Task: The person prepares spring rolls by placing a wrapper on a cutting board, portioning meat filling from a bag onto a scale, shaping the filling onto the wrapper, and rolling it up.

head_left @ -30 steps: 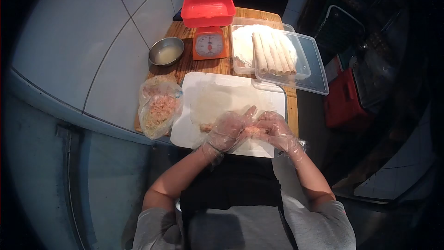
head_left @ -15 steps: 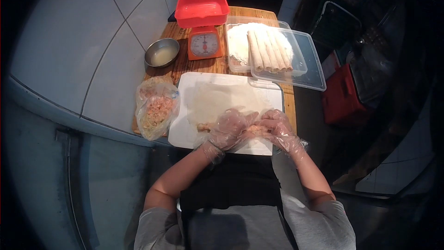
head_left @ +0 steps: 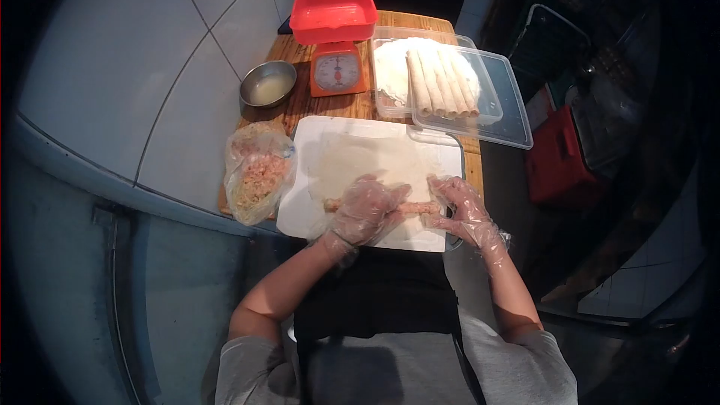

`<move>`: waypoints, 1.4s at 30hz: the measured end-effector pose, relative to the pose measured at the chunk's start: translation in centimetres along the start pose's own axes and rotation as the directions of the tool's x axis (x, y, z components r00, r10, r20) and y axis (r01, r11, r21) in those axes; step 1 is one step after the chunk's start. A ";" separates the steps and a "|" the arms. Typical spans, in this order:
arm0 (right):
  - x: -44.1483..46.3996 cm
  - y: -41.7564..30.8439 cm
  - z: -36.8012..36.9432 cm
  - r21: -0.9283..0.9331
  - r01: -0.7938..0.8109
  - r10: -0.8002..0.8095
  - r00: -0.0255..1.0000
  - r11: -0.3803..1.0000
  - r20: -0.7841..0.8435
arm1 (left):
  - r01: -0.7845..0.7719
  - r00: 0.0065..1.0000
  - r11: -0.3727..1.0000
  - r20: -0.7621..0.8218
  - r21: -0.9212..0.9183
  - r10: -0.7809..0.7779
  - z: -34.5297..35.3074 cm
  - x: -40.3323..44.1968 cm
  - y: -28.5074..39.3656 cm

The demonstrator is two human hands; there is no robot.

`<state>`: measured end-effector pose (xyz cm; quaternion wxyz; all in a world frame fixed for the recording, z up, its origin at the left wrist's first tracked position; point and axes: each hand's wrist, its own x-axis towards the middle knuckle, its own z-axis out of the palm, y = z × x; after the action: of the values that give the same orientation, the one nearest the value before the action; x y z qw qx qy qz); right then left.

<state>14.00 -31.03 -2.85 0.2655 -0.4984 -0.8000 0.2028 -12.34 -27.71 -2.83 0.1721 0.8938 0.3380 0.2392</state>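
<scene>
A strip of pinkish minced filling [head_left: 418, 208] lies across the near part of thin, pale wrapper sheets [head_left: 367, 159] on a white cutting board [head_left: 294, 219]. Both my hands wear clear plastic gloves. My left hand [head_left: 367, 211] curls over the middle of the strip, hiding part of it. At the strip's right end, my right hand [head_left: 463, 214] has thumb and fingers apart, on either side of the filling. A clear plastic bag of mixed filling [head_left: 261, 176] rests left of the board.
Behind the board stand a metal bowl [head_left: 268, 84] of pale liquid and an orange scale [head_left: 337, 71] with a red tray [head_left: 334, 19]. Several finished rolls [head_left: 442, 84] lie on a clear plastic lid [head_left: 508, 109], which overlaps a container. A tiled wall [head_left: 97, 67] borders the left.
My right hand has gone from a pinch at the filling to spread fingers, slightly farther right. The strip now shows longer and more even between my hands. My left hand stays over it.
</scene>
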 end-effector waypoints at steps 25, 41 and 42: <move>8.5 -8.0 8.0 -0.096 0.215 -0.199 0.968 0.972 0.151 | 0.027 0.986 0.983 -0.156 -0.182 -0.056 -5.9 -6.1 -5.4; 8.8 -9.4 8.1 -0.075 0.225 -0.215 0.969 0.972 0.120 | 0.005 0.992 0.997 -0.122 -0.074 -0.014 -5.9 -6.0 -6.4; 9.0 -9.3 8.1 -0.080 0.234 -0.220 0.964 0.969 0.152 | 0.026 0.994 0.996 -0.105 -0.087 -0.035 -6.0 -6.1 -6.4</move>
<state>-0.81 -27.28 -1.65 0.2047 -0.4002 -0.8776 0.1668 -22.91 -26.46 -2.79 0.1955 0.8664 0.3499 0.2977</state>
